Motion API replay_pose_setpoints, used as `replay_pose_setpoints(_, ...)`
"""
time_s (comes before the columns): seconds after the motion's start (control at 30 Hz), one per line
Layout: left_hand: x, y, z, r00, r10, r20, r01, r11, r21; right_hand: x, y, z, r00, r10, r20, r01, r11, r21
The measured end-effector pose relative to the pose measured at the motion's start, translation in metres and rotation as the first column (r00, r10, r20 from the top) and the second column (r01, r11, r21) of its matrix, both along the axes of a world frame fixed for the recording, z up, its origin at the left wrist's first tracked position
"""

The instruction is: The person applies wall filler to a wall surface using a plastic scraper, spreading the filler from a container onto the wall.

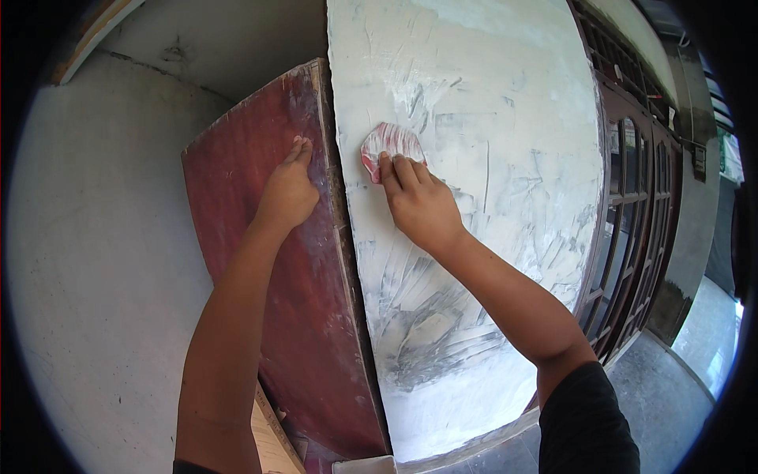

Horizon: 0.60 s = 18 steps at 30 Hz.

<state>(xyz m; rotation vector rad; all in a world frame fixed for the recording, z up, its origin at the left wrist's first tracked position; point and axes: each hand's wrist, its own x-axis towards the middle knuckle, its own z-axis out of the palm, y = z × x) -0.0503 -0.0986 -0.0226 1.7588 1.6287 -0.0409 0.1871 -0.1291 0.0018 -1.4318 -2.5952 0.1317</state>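
Black fabric sleeve (pixel 588 423) nearest. Hands apart: right hand (pixel 424 204) pinches flat, angular red scraper with white smears (pixel 391 142) against white, grey-streaked wall (pixel 513 229), likely for flat contact; left hand (pixel 289 192) rests fingertips on dark-red wooden panel (pixel 288 300), probably bracing; palm hidden, can't tell if empty.

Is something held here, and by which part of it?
The right hand grips a flat reddish scraper by its lower edge; the left hand holds nothing.
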Motion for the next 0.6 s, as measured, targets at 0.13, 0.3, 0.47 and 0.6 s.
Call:
replay_pose_setpoints(0.13, 0.001, 0.003, 0.005, 0.999, -0.049, -0.022, 0.049, 0.999, -0.024, 0.019, 0.028, 0.031, 0.984, -0.143, -0.110, 0.141, 0.990, -0.022)
replay_pose_setpoints(0.3, 0.007, 0.007, 0.007, 0.998, -0.039, -0.039, 0.039, 0.999, -0.010, 0.046, 0.094, 0.005, 0.958, -0.285, 0.031, 0.281, 0.956, 0.084)
replay_pose_setpoints(0.47, 0.010, 0.002, 0.009, 0.997, 0.017, -0.077, -0.019, 0.999, -0.028, 0.017, 0.024, -0.030, 0.987, -0.001, 0.162, -0.004, 1.000, 0.027)
replay_pose_setpoints(0.6, 0.008, 0.012, 0.010, 0.997, 0.038, -0.067, -0.040, 0.999, -0.027, 0.010, -0.012, 0.004, 0.992, -0.108, -0.066, 0.101, 0.990, -0.103)
